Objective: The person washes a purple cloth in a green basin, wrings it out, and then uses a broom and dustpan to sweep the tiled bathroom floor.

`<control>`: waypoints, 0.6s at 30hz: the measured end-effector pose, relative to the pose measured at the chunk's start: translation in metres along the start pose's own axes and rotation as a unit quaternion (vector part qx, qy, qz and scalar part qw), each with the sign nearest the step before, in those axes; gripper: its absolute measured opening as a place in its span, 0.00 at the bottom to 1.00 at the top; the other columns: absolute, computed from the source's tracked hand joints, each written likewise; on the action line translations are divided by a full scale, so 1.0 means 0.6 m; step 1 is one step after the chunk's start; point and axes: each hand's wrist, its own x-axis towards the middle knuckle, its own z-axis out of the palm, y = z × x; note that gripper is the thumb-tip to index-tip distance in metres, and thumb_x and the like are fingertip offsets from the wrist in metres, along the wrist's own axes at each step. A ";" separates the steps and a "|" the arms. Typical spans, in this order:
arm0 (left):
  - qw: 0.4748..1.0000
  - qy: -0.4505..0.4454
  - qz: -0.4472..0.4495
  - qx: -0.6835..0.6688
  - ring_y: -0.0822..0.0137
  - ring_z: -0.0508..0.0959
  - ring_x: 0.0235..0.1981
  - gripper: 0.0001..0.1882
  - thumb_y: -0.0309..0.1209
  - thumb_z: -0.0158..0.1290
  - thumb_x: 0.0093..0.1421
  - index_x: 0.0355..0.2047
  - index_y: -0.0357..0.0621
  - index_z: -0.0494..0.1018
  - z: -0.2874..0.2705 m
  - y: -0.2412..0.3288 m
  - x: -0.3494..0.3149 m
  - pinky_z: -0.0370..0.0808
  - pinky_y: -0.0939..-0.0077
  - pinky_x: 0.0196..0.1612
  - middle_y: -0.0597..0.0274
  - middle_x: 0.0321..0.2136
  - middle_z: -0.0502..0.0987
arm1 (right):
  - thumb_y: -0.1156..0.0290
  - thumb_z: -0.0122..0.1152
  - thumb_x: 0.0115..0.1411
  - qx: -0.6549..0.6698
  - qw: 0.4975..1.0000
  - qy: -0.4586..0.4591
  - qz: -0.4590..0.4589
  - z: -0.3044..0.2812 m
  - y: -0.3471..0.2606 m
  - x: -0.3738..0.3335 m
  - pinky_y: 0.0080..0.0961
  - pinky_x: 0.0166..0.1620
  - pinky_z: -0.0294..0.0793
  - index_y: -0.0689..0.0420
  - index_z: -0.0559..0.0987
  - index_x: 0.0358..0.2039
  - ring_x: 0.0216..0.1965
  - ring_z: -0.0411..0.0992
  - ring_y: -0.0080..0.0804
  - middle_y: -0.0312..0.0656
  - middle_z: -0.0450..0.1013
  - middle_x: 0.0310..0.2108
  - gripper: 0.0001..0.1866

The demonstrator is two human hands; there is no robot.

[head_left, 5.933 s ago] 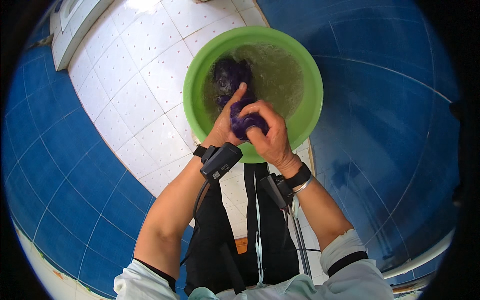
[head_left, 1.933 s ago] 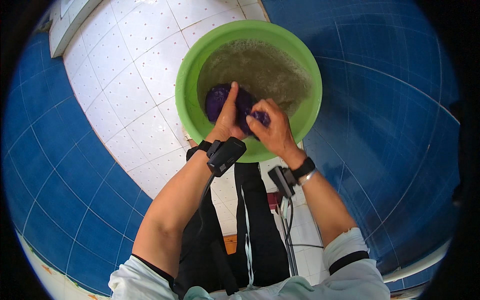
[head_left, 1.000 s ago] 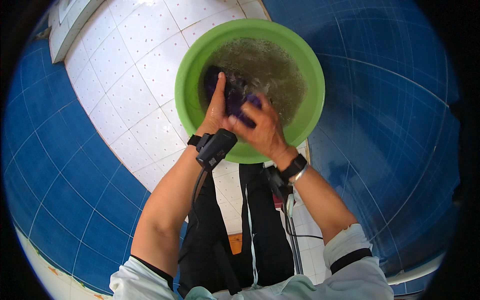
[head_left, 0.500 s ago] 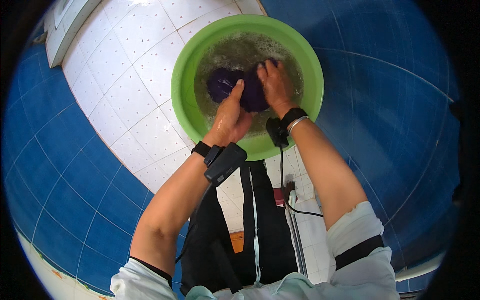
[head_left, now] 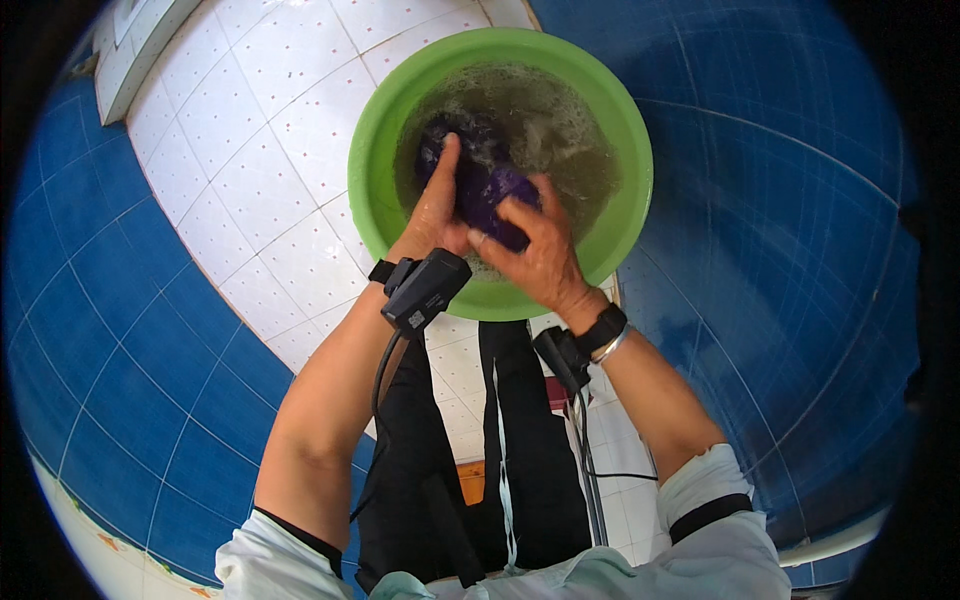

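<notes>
A wet, dark purple cloth [head_left: 482, 207] lies bunched in a round green basin [head_left: 365, 215], partly sunk in murky, foamy water. My left hand [head_left: 437, 205] holds the cloth from its left side, thumb stretched up along it and the other fingers hidden beneath. From the lower right, my right hand [head_left: 545, 255] grips the near end of the cloth with bent, slightly blurred fingers. The two hands almost meet at the near side of the cloth. How much cloth lies under the water is hard to see.
White speckled tiles [head_left: 270, 150] cover the floor left of the basin. Blue tiled wall [head_left: 760, 220] rises close on the right, with more blue tiles [head_left: 140, 330] at left. Wrist-worn black devices [head_left: 425, 292] trail cables [head_left: 378, 380] beside my forearms.
My right hand has drawn back toward me and left, pulling the cloth's right part nearer. My left hand has shifted left and slightly up. Foamy water now shows where the right hand was.
</notes>
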 end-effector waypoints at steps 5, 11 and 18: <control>0.968 -0.188 -0.166 -0.018 0.61 0.78 0.31 0.20 0.49 0.51 0.60 0.37 0.44 0.73 -0.050 -0.006 -0.001 0.78 0.67 0.37 0.58 0.32 0.78 | 0.67 0.61 0.46 0.001 0.998 -0.010 -0.054 0.011 -0.025 -0.015 0.40 0.36 0.71 0.59 0.73 0.26 0.33 0.70 0.50 0.51 0.67 0.34 0.11; 0.997 0.046 0.039 0.047 0.67 0.75 0.40 0.16 0.41 0.39 0.68 0.42 0.43 0.70 -0.034 -0.040 -0.020 0.74 0.69 0.44 0.62 0.39 0.75 | 0.61 0.57 0.48 -0.108 0.993 -0.014 -0.054 0.045 0.042 0.014 0.42 0.36 0.73 0.59 0.73 0.27 0.35 0.71 0.53 0.52 0.69 0.38 0.13; 0.991 0.041 0.082 0.094 0.57 0.64 0.57 0.31 0.49 0.45 0.63 0.58 0.41 0.57 -0.008 -0.042 -0.007 0.59 0.59 0.61 0.54 0.57 0.62 | 0.51 0.54 0.57 -0.228 0.950 0.059 0.204 0.000 0.146 0.058 0.48 0.46 0.67 0.61 0.75 0.42 0.43 0.66 0.62 0.66 0.65 0.45 0.25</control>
